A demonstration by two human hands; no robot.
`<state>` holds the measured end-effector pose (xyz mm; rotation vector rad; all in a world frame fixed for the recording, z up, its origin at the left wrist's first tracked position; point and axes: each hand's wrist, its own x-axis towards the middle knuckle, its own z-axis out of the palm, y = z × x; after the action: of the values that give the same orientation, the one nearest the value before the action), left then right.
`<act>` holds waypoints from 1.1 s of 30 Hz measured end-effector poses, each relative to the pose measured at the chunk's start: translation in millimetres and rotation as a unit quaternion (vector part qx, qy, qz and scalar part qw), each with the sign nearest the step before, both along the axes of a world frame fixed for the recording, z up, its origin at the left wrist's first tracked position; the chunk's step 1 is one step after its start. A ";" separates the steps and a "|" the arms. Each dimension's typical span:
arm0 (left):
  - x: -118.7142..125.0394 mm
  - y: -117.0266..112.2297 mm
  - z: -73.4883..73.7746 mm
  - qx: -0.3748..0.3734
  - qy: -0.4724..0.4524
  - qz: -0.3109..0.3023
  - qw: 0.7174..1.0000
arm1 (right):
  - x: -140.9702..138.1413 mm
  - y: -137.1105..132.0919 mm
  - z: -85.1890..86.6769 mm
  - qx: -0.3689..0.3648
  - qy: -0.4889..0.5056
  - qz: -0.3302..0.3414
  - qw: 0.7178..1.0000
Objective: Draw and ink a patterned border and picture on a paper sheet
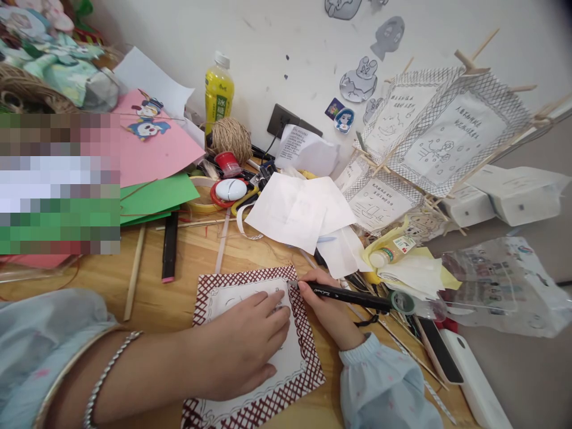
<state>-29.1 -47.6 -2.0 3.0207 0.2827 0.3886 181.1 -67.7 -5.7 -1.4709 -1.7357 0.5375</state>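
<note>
A white paper panel (295,360) with a dark red lattice border lies on the wooden table (187,268) in front of me. My left hand (243,345) rests flat on it, fingers stretched out and pressing it down. My right hand (328,310) is closed around a black marker (348,294), whose tip touches the panel's upper right border. Both wrists wear light blue sleeves, and the left has silver bangles.
Behind lie loose white papers (297,211), a twine ball (231,138), a yellow drink bottle (218,89), pink and green card sheets (156,161), another black marker (170,245), a glue bottle (391,251), a stick-framed paper lantern (442,128), plastic bags (500,280) and white boxes (518,193).
</note>
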 end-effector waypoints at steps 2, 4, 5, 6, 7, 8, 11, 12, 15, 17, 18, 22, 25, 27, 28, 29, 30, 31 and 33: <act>0.4 0.1 0.7 -0.003 0.002 -0.001 1.000 | 0.1 0.3 -0.5 0.001 -0.006 0.001 1.000; 0.8 0.2 1.1 -0.004 0.003 -0.001 1.000 | 0.2 0.6 -0.6 0.000 -0.015 -0.004 1.000; 0.9 0.2 1.1 -0.005 0.003 0.000 1.000 | 0.3 0.6 -0.5 0.000 -0.019 -0.006 1.000; 0.9 0.2 1.0 -0.005 0.003 0.000 1.000 | 0.3 0.7 -0.4 -0.001 -0.020 -0.007 1.000; 0.8 0.1 0.7 -0.004 0.003 -0.001 1.000 | 0.3 0.6 -0.2 -0.002 -0.021 -0.007 1.000; 0.7 0.0 0.3 -0.002 0.002 -0.001 1.000 | 0.2 0.6 0.1 -0.004 -0.021 -0.007 1.000; 0.1 -0.2 -1.1 0.006 -0.002 0.001 1.000 | -0.2 0.2 0.6 -0.006 -0.017 -0.006 1.000; 0.1 -0.2 -1.4 0.008 -0.002 0.001 1.000 | -0.3 0.1 0.7 -0.004 -0.016 -0.007 1.000; 0.4 -0.3 -1.2 0.010 0.003 0.000 1.000 | -0.2 -0.2 0.5 0.002 -0.013 -0.008 1.000; 0.7 -0.2 -0.2 0.012 0.006 -0.001 1.000 | 0.0 -0.2 0.3 0.001 -0.010 -0.008 1.000; 0.9 -0.1 0.4 0.012 0.007 -0.002 1.000 | 0.1 -0.1 0.2 0.000 -0.009 -0.007 1.000; 1.5 1.0 2.4 0.011 0.007 -0.004 1.000 | 0.0 0.5 0.0 -0.006 -0.007 -0.002 1.000; 1.7 1.6 2.7 0.008 0.012 -0.002 1.000 | -0.6 0.3 0.3 -0.005 -0.005 -0.004 1.000; 1.3 1.2 2.0 0.005 0.014 0.001 1.000 | -0.8 -0.3 0.2 -0.009 -0.002 -0.006 1.000; 0.9 0.7 1.3 0.003 0.013 0.001 1.000 | -0.7 -0.7 -0.2 -0.013 0.002 -0.007 1.000; 0.5 0.3 0.6 0.002 0.009 0.001 1.000 | -0.3 -1.0 -0.7 -0.018 0.007 -0.010 1.000; 0.2 -0.1 -0.2 -0.003 0.003 0.000 1.000 | 0.4 -1.3 -1.5 -0.021 0.016 -0.015 1.000; -0.1 -0.1 -1.0 -0.010 -0.005 0.000 1.000 | 1.3 -1.5 -2.5 -0.022 0.028 -0.024 0.999; 0.0 1.5 -2.0 -0.035 -0.031 0.003 0.999 | 3.8 -1.1 -4.6 -0.013 0.062 -0.052 0.997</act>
<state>-29.1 -46.1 -4.0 2.9337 0.2952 0.4623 184.9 -68.8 -10.2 -1.5039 -1.5530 0.5865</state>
